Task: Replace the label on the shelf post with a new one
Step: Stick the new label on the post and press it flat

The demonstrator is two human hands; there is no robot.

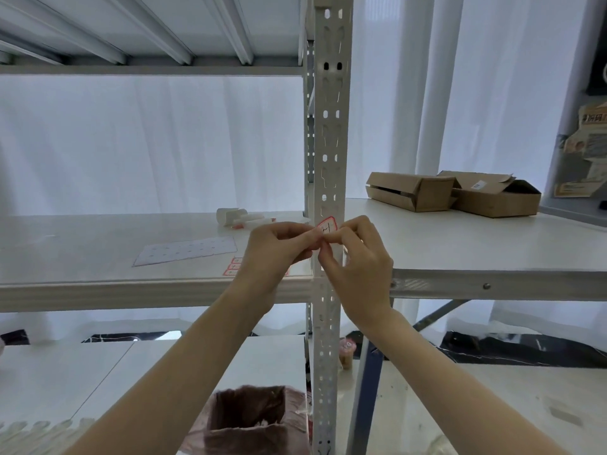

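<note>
A red-bordered label (328,226) is pinched at the shelf post (328,126), just above the shelf (98,231), by curled fingers (310,237) of the left hand (276,247) and right hand (358,257). Whether the old one is being peeled or the new one pressed on cannot be told — the task is judged unfinished, with spare labels (234,266) lying on the shelf.

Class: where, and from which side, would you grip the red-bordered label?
Probably its lower edge, from the front: the label is thin, faces forward before the shelf post, and the left hand and right hand pinch there.
</note>
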